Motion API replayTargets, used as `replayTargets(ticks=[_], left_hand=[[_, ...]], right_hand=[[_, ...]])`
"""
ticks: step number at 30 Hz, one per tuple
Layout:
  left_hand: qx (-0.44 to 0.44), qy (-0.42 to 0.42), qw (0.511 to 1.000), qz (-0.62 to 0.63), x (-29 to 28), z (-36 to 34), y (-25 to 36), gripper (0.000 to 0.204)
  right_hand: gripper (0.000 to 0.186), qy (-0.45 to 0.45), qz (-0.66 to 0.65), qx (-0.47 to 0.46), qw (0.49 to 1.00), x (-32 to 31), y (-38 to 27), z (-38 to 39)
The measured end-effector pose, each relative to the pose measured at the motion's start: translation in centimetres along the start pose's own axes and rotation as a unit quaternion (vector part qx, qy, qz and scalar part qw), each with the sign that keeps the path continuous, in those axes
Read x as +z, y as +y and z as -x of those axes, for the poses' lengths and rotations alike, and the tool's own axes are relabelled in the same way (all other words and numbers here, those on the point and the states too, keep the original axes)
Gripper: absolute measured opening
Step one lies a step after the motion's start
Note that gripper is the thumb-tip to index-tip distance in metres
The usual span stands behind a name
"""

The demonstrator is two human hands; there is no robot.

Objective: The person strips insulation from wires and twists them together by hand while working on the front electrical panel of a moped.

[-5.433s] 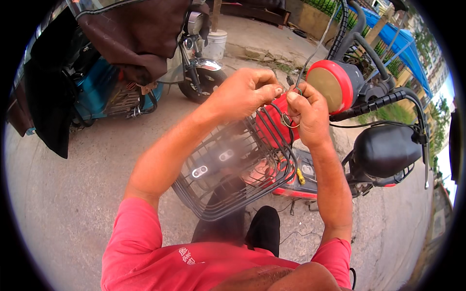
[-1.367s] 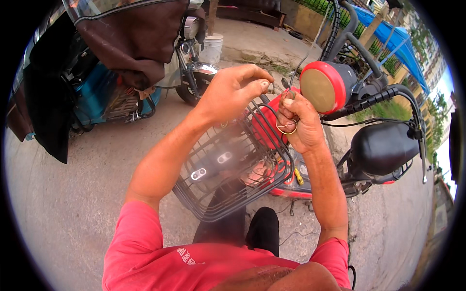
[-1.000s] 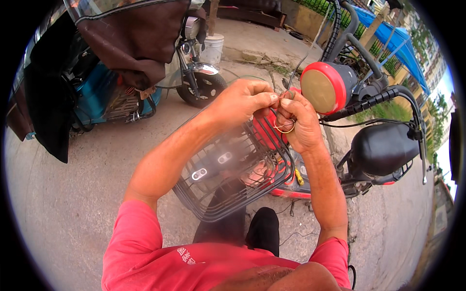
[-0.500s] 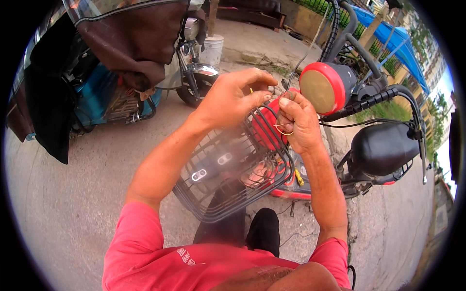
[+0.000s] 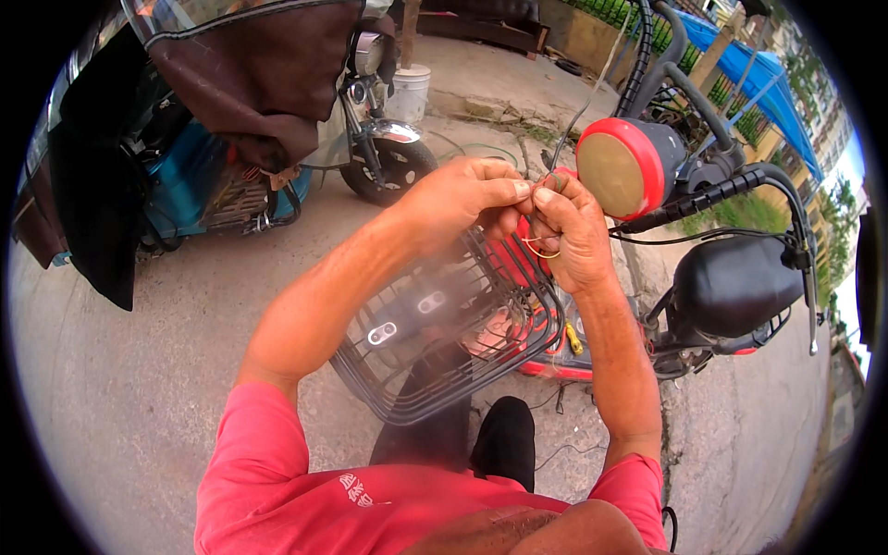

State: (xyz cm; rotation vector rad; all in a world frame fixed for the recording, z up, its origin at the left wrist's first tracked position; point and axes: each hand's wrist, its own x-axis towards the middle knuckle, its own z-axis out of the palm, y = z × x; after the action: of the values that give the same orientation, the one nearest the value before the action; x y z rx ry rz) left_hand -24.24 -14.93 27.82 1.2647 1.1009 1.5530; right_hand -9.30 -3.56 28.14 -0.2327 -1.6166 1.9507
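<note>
Both my hands meet above the front rim of a dark wire basket (image 5: 435,393), beside the round red-rimmed headlight (image 5: 618,170) of a red scooter. My right hand (image 5: 575,227) pinches thin electrical wires (image 5: 538,248); a yellow strand loops out below its fingers. Thumb and fingertips of my left hand (image 5: 476,194) are closed on the same wires, right against the right fingertips. The exact spot they pinch is too small to make out. A dark cable (image 5: 575,116) rises from there toward the handlebar.
A yellow-handled tool (image 5: 573,340) lies on the scooter's red floorboard. To the right are the black seat (image 5: 726,287) and handlebar (image 5: 712,194). At left stands a teal three-wheeler (image 5: 180,190) with a brown cover; a white bucket (image 5: 409,92) sits behind its front wheel.
My left hand has moved right and closed its fingertips on the wires, where before its fingers were apart. My right hand keeps its pinch in nearly the same place.
</note>
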Motion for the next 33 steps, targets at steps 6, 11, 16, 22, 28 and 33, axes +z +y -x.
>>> replayTargets(ticks=[6, 11, 16, 22, 28, 33], left_hand=[[0.379, 0.110, 0.765, -0.508, -0.1, 0.4, 0.6, 0.008], [0.396, 0.135, 0.723, -0.550, -0.6, 0.6, 1.2, 0.015], [0.274, 0.163, 0.907, -0.276, -0.6, 0.4, 0.5, 0.013], [0.008, 0.052, 0.997, -0.058, -0.8, 0.2, 0.4, 0.027], [-0.025, 0.048, 0.998, 0.027, -0.5, -0.1, -0.4, 0.022], [0.082, 0.098, 0.988, -0.087, 0.0, -0.2, -0.7, 0.016]], right_hand=[[0.011, -0.029, -0.026, 0.044, 0.998, -0.5, -0.1, -0.1], [0.008, -0.050, -0.090, 0.066, 0.993, -0.6, -0.3, 0.0], [0.009, -0.052, -0.086, 0.046, 0.994, -0.7, 0.1, -0.1], [0.008, -0.024, -0.028, -0.001, 0.999, -0.4, 0.4, -0.2], [0.007, -0.010, 0.020, -0.032, 0.999, -0.3, 0.8, -0.5], [0.010, -0.012, 0.004, -0.024, 1.000, -0.4, 0.7, -0.6]])
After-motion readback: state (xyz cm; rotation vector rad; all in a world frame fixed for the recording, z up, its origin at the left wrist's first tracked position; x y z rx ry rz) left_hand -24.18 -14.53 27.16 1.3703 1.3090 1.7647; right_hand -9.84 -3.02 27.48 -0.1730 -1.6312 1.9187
